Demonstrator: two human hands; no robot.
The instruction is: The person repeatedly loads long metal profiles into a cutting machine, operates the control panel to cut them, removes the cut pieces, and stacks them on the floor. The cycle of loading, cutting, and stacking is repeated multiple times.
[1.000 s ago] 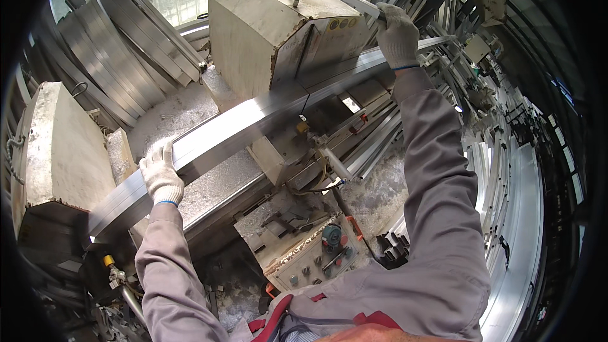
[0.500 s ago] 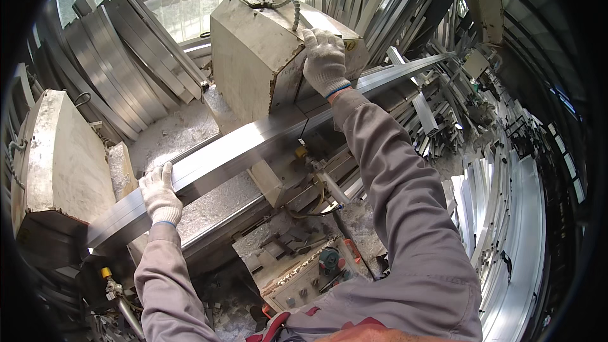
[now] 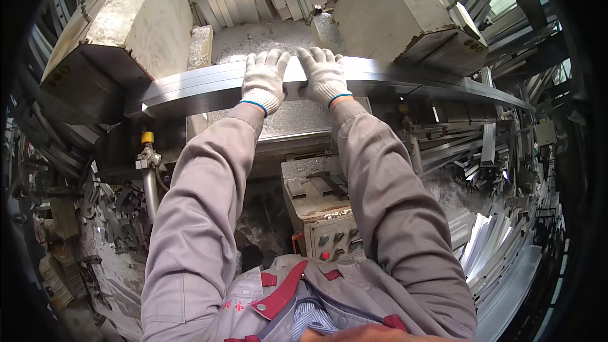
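A long, flat-sided silver metal bar (image 3: 197, 85) is seemingly being steadied by the white-gloved left hand (image 3: 264, 82) and white-gloved right hand (image 3: 324, 77), fingers extended across it, even pressure probably being needed next.

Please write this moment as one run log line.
left hand: gloved, on bar | right hand: gloved, on bar beside left | bar: runs from left housing past right housing | control box: nearer body

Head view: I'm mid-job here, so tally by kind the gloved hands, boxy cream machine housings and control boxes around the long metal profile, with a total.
Gloved hands: 2
Boxy cream machine housings: 2
Control box: 1
Total: 5
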